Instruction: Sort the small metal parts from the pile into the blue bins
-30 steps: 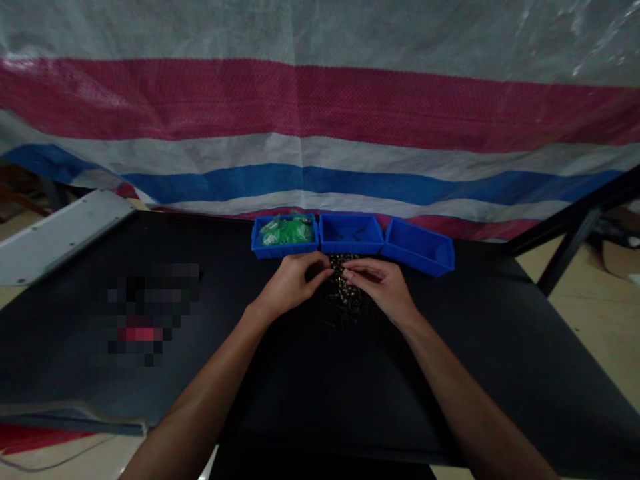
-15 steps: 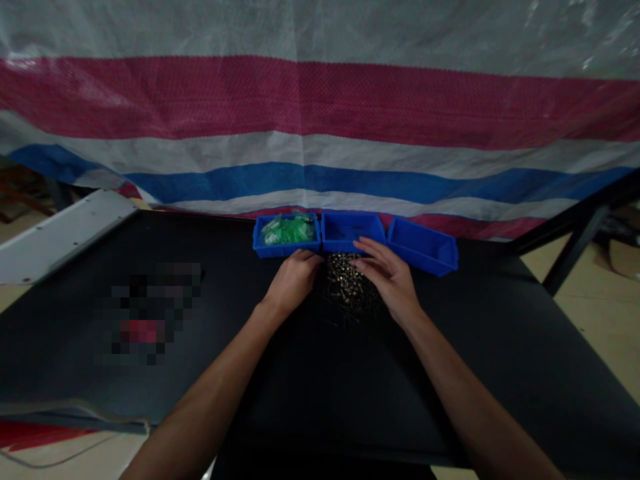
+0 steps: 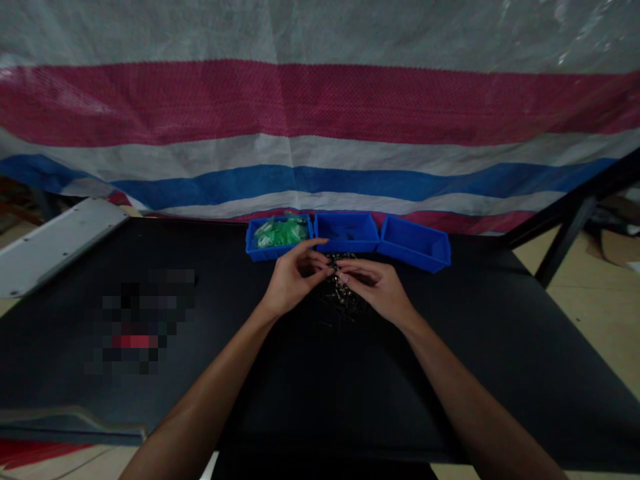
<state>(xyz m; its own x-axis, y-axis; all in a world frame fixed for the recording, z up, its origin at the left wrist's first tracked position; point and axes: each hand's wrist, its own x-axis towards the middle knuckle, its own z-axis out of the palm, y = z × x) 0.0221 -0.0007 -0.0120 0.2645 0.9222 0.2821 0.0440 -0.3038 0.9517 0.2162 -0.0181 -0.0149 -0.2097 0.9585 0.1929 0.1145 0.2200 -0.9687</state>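
Metal pieces (image 3: 345,303) lie beneath left grip (image 3: 291,281) and right grip (image 3: 387,288) — fingertips close — pinching unclear.

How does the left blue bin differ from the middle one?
The left bin holds green packets, while the middle bin holds a few small dark pieces. The left bin looks full to its rim; the middle bin shows bare floor. Both are blue and open.

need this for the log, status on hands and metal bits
Left hand, right hand: fingers close together over metal bits. Grip unclear. Hands partly block view.
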